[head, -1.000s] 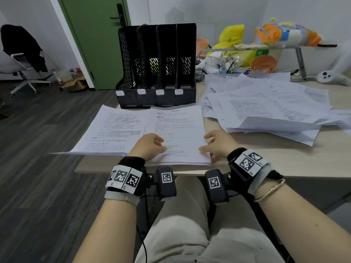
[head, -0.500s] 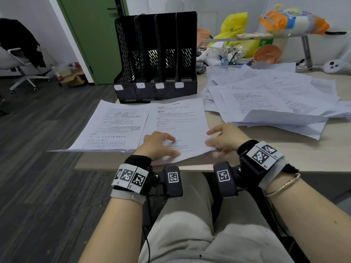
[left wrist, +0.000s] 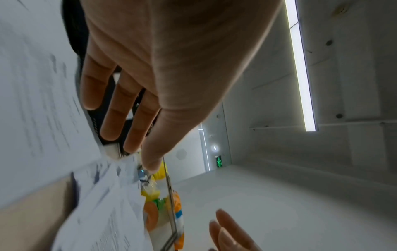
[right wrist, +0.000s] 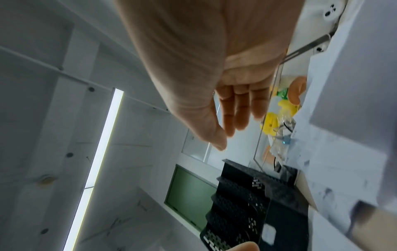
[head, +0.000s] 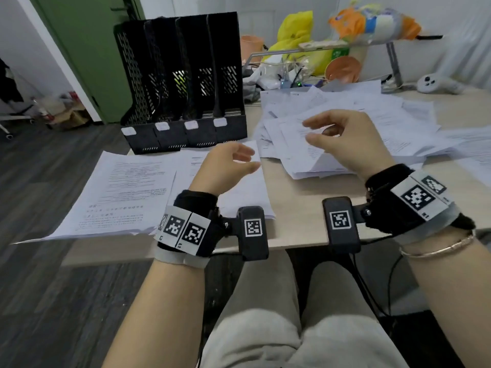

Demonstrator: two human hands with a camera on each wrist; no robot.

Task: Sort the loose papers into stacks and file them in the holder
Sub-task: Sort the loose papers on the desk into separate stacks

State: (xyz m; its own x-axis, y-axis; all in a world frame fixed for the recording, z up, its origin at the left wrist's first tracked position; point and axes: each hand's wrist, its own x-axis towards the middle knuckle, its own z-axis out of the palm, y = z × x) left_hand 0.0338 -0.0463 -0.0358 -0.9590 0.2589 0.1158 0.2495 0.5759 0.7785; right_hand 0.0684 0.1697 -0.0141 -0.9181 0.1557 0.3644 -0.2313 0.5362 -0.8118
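Two sorted stacks of printed sheets lie side by side at the table's near left: the left stack (head: pixel 125 192) and the right stack (head: pixel 239 189). Behind them stands a black mesh file holder (head: pixel 183 83) with several slots. A loose heap of papers (head: pixel 345 120) covers the right of the table. My left hand (head: pixel 233 166) hovers above the right stack with its fingers relaxed and empty. My right hand (head: pixel 334 136) is raised over the near edge of the heap, fingers loosely spread, holding nothing. Both wrist views show bare fingers, the left hand's (left wrist: pixel 128 108) and the right hand's (right wrist: pixel 236 108).
Yellow and orange bags (head: pixel 372 25), an orange bowl (head: pixel 342 70) and a metal stand (head: pixel 390 62) crowd the table's back. A white controller (head: pixel 435 85) lies at the far right. A green door (head: pixel 87 57) and dark floor are to the left. My knees are under the table's front edge.
Both hands have lifted off the right stack. The right hand moved right and forward over the loose heap; the left hand rose above the stack.
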